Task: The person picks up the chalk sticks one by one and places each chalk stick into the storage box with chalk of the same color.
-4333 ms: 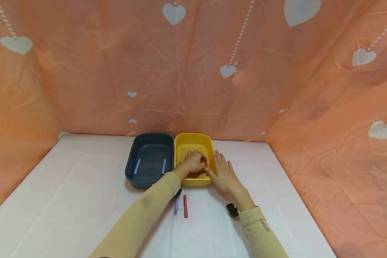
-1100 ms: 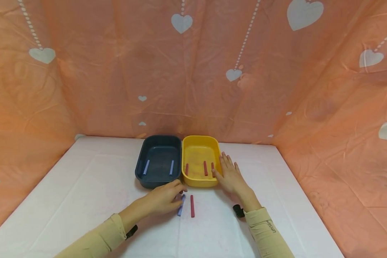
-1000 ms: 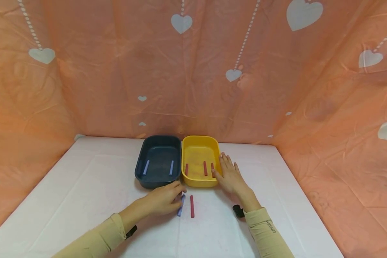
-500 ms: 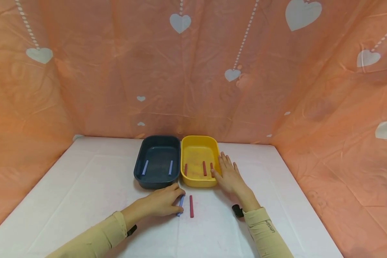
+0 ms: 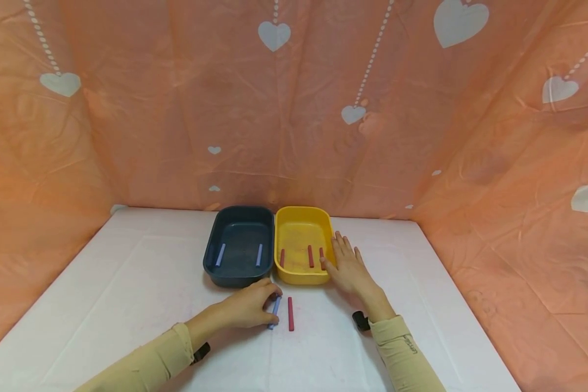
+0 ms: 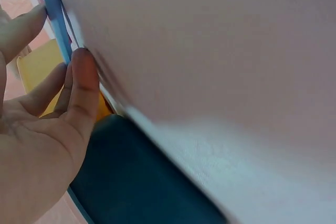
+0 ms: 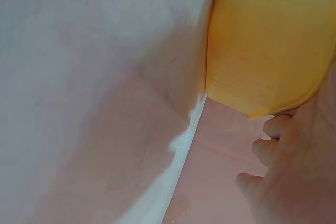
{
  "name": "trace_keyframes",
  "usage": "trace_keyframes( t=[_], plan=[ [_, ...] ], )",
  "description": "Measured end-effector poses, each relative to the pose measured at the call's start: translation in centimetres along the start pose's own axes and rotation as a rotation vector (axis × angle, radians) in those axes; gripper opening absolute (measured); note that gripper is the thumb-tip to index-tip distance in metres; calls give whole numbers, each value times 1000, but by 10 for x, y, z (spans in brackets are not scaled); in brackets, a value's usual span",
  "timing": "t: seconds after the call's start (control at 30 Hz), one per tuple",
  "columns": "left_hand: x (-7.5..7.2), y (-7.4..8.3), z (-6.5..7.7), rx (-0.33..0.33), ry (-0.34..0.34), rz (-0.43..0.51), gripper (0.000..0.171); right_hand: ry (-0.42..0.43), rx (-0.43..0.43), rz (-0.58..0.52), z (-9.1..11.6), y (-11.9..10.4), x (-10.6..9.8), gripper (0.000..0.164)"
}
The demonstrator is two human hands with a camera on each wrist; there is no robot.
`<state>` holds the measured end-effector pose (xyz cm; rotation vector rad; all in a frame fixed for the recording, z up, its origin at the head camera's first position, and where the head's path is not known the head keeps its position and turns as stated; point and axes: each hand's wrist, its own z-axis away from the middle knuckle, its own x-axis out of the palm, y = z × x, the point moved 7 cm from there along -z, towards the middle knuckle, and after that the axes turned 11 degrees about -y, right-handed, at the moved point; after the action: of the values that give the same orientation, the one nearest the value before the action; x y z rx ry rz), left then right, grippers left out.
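Note:
Thumb and fingertips of my left hand [image 5: 247, 305] pinch a blue chalk stick [image 5: 275, 311] near its two ends, in front of the trays. The left wrist view shows the blue chalk [image 6: 56, 22] between the thumb and the fingers. Just right of it lies a red chalk stick [image 5: 291, 314] on the white table. My right hand [image 5: 350, 269] rests with straight fingers along the right side of the yellow tray [image 5: 301, 279], its thumb over the rim. Three red chalk sticks [image 5: 311, 256] lie inside that tray. In the dark blue tray [image 5: 237, 281] are two blue chalk sticks [image 5: 259, 255].
Both trays stand side by side near the back of the white table [image 5: 127, 305]. Orange cloth [image 5: 294, 136] with pale hearts hangs behind and along both sides. A black wrist camera [image 5: 360, 320] sits on the right wrist.
My left hand has come out of the yellow tray, where red chalk now lies, and has closed thumb and fingers on the blue chalk. The right hand has stayed at the yellow tray.

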<state>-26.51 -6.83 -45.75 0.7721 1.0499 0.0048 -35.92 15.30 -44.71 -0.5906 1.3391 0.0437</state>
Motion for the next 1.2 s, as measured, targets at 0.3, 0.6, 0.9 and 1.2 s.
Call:
trace_keyframes(
  t=[0.3, 0.6, 0.9, 1.2],
  plan=[
    [-1, 6, 0, 95, 63, 130, 49, -5, -1, 15, -1, 0, 0, 79],
    [2, 11, 1, 96, 56, 244, 48, 3, -2, 10, 1, -1, 0, 78],
    [4, 8, -1, 92, 60, 295, 48, 6, -2, 13, 0, -2, -1, 78],
    [1, 7, 3, 84, 68, 326, 51, 8, -6, 18, 0, -1, -1, 78]
  ],
)
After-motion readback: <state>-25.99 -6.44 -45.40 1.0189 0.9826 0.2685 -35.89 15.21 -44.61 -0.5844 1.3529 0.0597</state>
